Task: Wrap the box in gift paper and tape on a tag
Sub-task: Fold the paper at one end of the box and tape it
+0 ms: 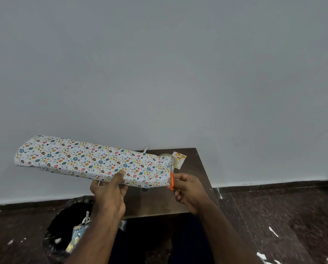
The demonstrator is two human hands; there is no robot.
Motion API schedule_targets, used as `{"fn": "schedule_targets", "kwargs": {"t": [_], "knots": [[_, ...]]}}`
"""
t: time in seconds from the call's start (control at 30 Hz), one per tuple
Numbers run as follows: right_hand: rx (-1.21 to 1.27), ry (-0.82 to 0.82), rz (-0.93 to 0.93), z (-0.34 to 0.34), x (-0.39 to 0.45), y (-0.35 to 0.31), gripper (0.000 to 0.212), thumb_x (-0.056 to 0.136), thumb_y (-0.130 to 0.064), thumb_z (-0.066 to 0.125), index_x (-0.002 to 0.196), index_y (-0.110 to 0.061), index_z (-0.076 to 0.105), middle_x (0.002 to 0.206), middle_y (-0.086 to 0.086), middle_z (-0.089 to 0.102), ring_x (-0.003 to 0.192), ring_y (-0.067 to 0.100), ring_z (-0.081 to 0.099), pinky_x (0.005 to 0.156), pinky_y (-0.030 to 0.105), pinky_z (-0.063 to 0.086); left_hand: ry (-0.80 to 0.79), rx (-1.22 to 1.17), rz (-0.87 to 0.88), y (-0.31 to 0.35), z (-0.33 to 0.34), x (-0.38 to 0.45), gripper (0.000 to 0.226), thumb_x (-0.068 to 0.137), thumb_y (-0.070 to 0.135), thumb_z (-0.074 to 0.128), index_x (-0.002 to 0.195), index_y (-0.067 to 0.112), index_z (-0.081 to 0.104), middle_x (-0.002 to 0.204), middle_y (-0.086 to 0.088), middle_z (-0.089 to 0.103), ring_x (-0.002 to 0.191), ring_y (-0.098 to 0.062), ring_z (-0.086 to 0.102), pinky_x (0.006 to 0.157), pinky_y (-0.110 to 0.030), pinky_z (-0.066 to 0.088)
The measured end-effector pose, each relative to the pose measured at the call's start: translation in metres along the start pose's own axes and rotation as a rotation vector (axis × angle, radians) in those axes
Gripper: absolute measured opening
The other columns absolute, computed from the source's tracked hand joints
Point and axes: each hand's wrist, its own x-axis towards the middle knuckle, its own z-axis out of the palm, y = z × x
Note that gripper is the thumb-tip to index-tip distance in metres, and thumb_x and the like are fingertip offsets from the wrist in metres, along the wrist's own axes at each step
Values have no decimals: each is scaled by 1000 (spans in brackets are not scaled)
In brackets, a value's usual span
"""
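Aloft, gift paper (94, 158) long axis left-right, left end higher — left hand (109, 195) pinches it, right hand (188, 191) grips scissors (172, 180).

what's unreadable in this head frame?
- Box: not visible; the folded gift paper held by the left hand covers that part of the table.
- Scissors: only the orange handle shows; the blades lie along the paper's edge, the loops are buried in the right hand.
- Tape roll: partly behind the paper and tag.
- Tag print: too small to read.
- Bin contents: dark, arm across them.
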Motion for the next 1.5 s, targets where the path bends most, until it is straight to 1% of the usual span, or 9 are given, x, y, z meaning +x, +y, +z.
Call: {"fn": "schedule_targets", "kwargs": {"t": [0.13, 0.27, 0.47, 0.6, 0.83, 1.0, 1.23, 1.37, 1.5], "knots": [[23, -22, 12, 0, 0, -1, 22, 90, -11, 74, 109, 0, 72, 75, 12, 69, 52, 12, 45, 49, 23, 36, -10, -4, -1, 0, 0, 0, 72, 83, -6, 78, 130, 27, 35, 135, -9, 60, 115, -27, 66, 95, -56, 56], [34, -11, 22, 0, 0, -3, 22, 90, -18, 75, 105, -2, 73, 81, 17, 70, 51, 11, 45, 48, 23, 37, -23, -9, 5, 1, 0, -1, 72, 82, -7, 77, 131, 26, 36, 133, -8, 61, 117, -28, 65, 93, -56, 56], [17, -11, 10, 0, 3, 2, 21, 90, -11, 74, 108, 0, 72, 77, 14, 69, 51, 11, 45, 48, 22, 37, -15, -5, 7, 2, -2, 0, 73, 82, -7, 78, 132, 25, 36, 133, -9, 61, 115, -27, 66, 93, -57, 56], [-8, 0, 1, 1, 4, 3, 19, 91, -8, 73, 107, 0, 73, 79, 14, 70, 51, 11, 45, 48, 22, 37, -6, -5, 5, 3, -1, 0, 74, 82, -8, 78, 132, 27, 36, 131, -8, 62, 115, -27, 66, 95, -56, 56], [22, -18, 27, 3, 3, 1, 18, 92, -7, 72, 109, -2, 73, 78, 14, 69, 52, 12, 47, 48, 22, 39, 6, -12, -1, 6, 0, -1, 87, 82, -9, 77, 148, 22, 28, 135, -10, 59, 117, -29, 65, 96, -57, 55], [11, -65, 45, 1, 1, -5, 21, 93, -8, 71, 112, -2, 71, 76, 12, 69, 53, 13, 49, 49, 23, 41, -5, -12, -4, 7, -1, 0, 84, 82, -8, 77, 145, 22, 30, 132, -10, 61, 116, -28, 66, 94, -56, 56], [-3, -155, 78, -9, -4, -15, 23, 92, -16, 72, 111, -3, 69, 91, 18, 70, 57, 14, 53, 52, 24, 43, -28, -25, 4, 10, 0, 1, 80, 83, -8, 76, 144, 21, 33, 131, -11, 62, 116, -29, 66, 91, -54, 57], [3, -170, 84, -8, -4, -19, 33, 92, -26, 72, 114, -1, 67, 91, 18, 68, 58, 15, 52, 52, 24, 42, -35, -32, 9, 11, 1, 0, 81, 83, -9, 75, 145, 21, 32, 131, -12, 61, 116, -30, 66, 93, -56, 56], [20, -163, 68, -6, -5, -22, 26, 91, -28, 72, 105, -7, 68, 90, 18, 68, 56, 15, 50, 51, 24, 41, -41, -21, 9, 11, 1, -1, 79, 84, -8, 76, 143, 21, 34, 127, -9, 63, 115, -28, 66, 92, -55, 56]]}}
